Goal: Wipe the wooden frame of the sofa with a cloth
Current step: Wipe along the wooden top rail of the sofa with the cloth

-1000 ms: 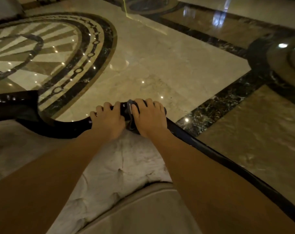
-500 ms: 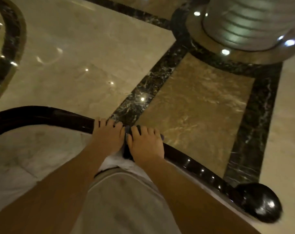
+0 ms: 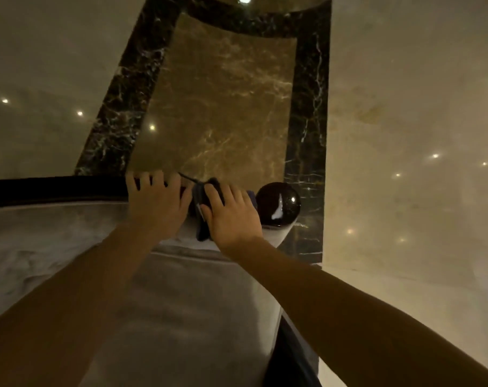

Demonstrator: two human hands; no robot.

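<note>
Your left hand (image 3: 156, 202) lies flat on the dark wooden frame (image 3: 55, 188) of the sofa, its fingers (image 3: 142, 181) spread and hooked over the far edge of the rail, released rather than clenched and holding nothing apart from the rail itself. Your right hand (image 3: 231, 213) sits just to the right of those fingers, palm down, pressing a dark cloth (image 3: 202, 208) onto the frame; the cloth is bunched under your palm, shows between the two hands, hangs a little toward you over the pale upholstery (image 3: 69, 238), and a thin edge of it sticks out beyond your left fingertips. The fingers of your right hand are extended over the cloth, pinning it down; whether they curl around it underneath cannot be told. Just past your right fingertips the frame ends in a round, glossy dark knob (image 3: 279, 203), which carries a bright reflection. The rail to the left of your left fingers is near black, smooth and polished, running off the left edge of the view. Beyond all the fingers lies the marble floor (image 3: 223, 93), brown panel bordered in black veined stone. No containers appear in view.
</note>
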